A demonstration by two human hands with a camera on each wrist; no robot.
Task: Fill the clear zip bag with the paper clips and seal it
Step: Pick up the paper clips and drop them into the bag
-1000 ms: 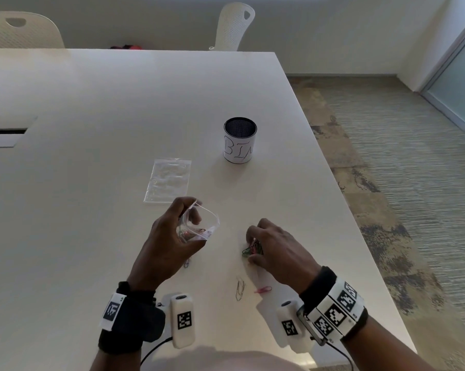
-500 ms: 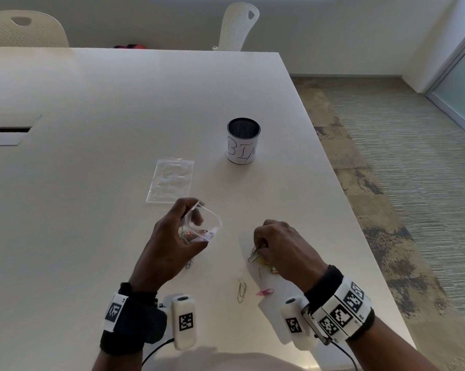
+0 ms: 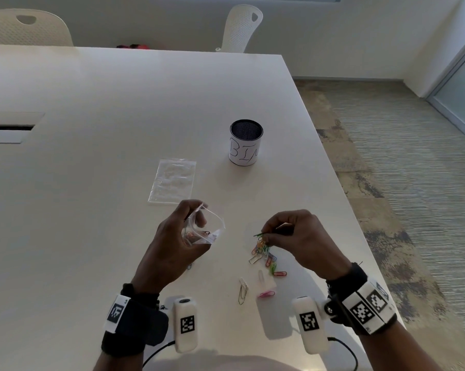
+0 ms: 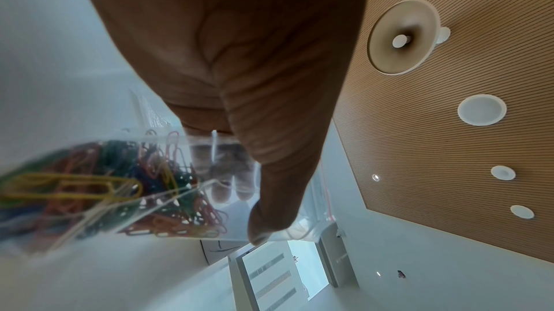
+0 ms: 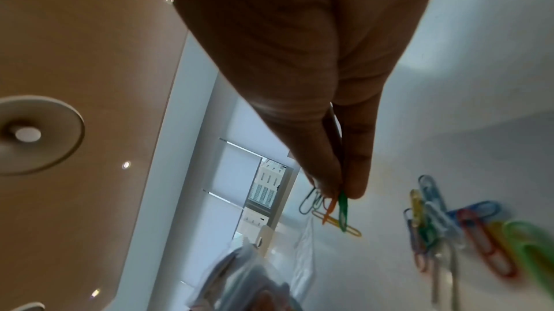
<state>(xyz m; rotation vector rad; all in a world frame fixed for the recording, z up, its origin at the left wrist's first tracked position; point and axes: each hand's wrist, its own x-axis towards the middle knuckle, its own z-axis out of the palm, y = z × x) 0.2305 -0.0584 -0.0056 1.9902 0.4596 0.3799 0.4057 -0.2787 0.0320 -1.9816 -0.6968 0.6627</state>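
The left hand (image 3: 172,245) grips the clear zip bag (image 3: 203,231) above the table's (image 3: 92,210) near edge, mouth spread to receive; the right hand (image 3: 298,236) pinches paper clips (image 3: 262,243), lifting them off the loose heap (image 3: 268,259) beside it.

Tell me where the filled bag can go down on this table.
Bare table lies left of the spare flat bag and the left hand, also behind the bin cup. Crowded: loose paper clips lie between both hands, below the right hand.
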